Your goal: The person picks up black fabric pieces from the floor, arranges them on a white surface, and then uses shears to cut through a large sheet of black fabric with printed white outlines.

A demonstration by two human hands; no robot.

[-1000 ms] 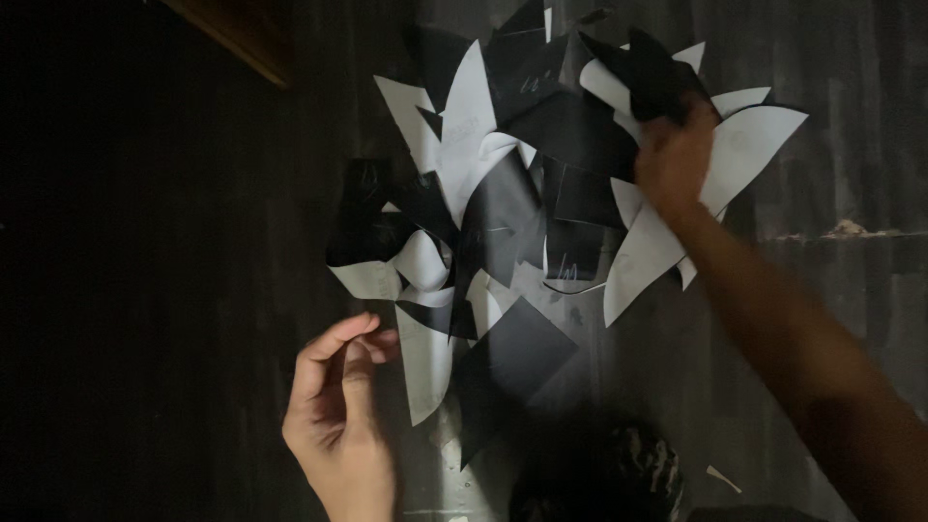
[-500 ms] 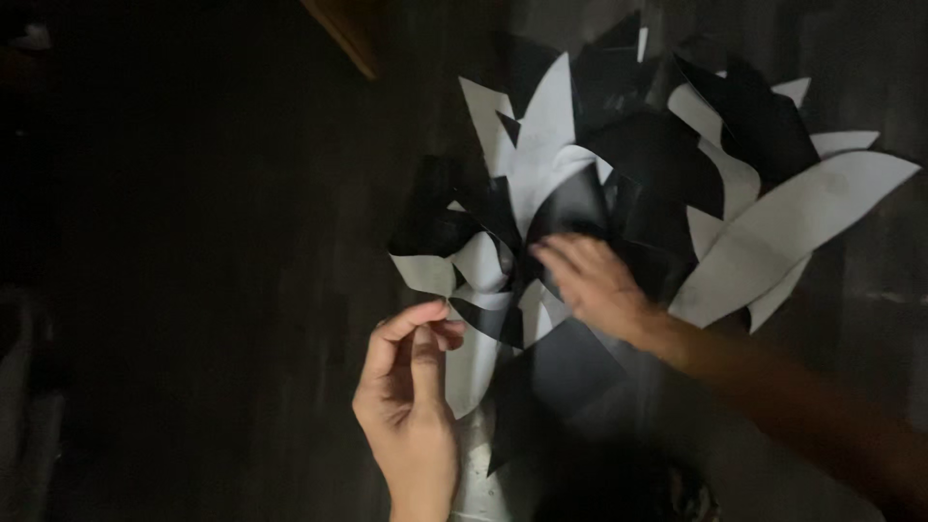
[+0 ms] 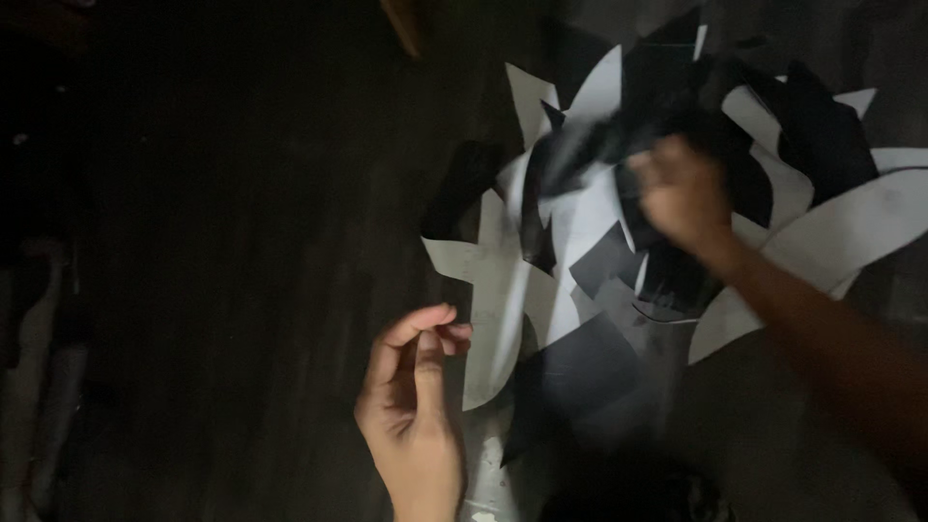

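Only one view is provided, taken from a head-worn camera. The scene is looked down on steeply and from close range, with the dark tabletop (image 3: 222,290) filling the frame and the forearms entering from the lower edge.

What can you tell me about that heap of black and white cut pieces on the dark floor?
The heap of cut pieces is a loose, overlapping pile of flat black and white sheets, like paper or thin card, with pointed and curved edges. It lies on a dark surface. The right hand is on its upper part, blurred, at a black piece. The left hand is beside its lower left edge, fingers curled near a white strip; contact is unclear.
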